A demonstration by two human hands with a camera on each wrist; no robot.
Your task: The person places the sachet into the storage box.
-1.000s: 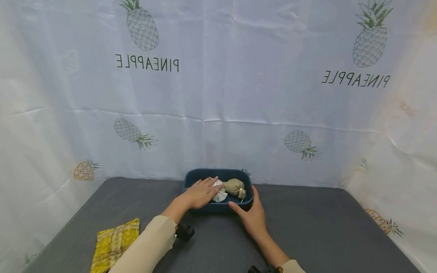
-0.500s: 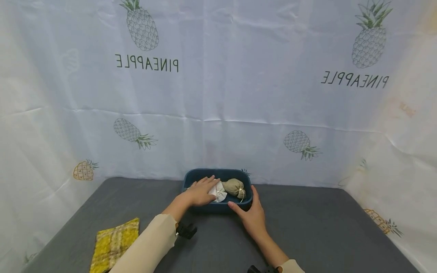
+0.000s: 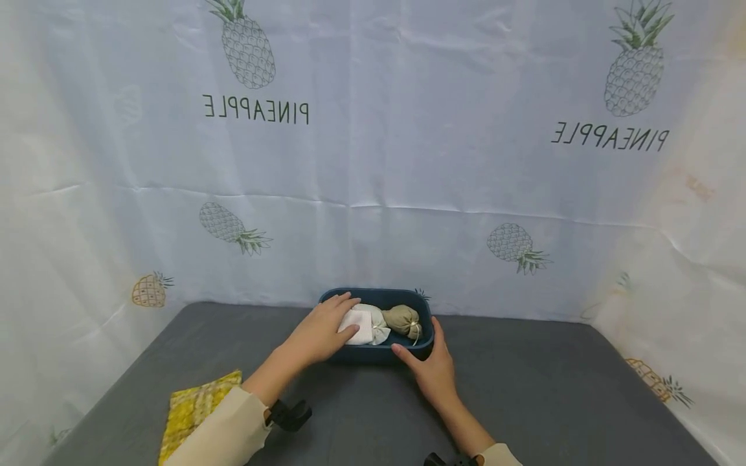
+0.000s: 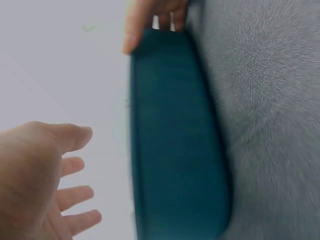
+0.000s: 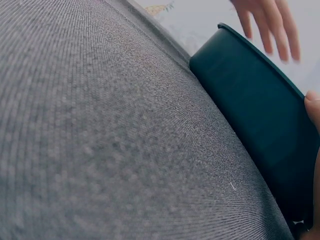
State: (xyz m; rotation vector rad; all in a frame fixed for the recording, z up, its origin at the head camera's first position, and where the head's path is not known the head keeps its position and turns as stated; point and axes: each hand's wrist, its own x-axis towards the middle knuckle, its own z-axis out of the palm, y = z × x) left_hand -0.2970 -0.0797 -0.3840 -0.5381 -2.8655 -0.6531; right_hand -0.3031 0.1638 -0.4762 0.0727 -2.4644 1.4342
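A dark blue-green rectangular bin [image 3: 370, 354] sits near the table's back edge in the head view. Inside it lie an olive drawstring pouch [image 3: 401, 319] at the right, a whitish pouch with a gathered end [image 3: 379, 325], and a pale pinkish-white folded or flat piece [image 3: 359, 325] at the left. My left hand [image 3: 322, 327] hovers over the bin's left end, fingers spread; in the left wrist view that hand [image 4: 32, 182] holds nothing. My right hand [image 3: 436, 378] grips the bin's right front corner, thumb at the front wall. The right wrist view shows its thumb [image 5: 313, 106] at the rim.
A yellow checked cloth piece [image 3: 195, 411] lies at the table's left, partly hidden by the left sleeve [image 3: 224, 427]. A white pineapple-print curtain [image 3: 373, 142] hangs right behind the bin and along both sides of the dark grey table [image 3: 542, 382].
My left hand has lifted and drawn back leftward, uncovering the pale pinkish-white piece in the bin. The right hand keeps its grip on the bin's corner.
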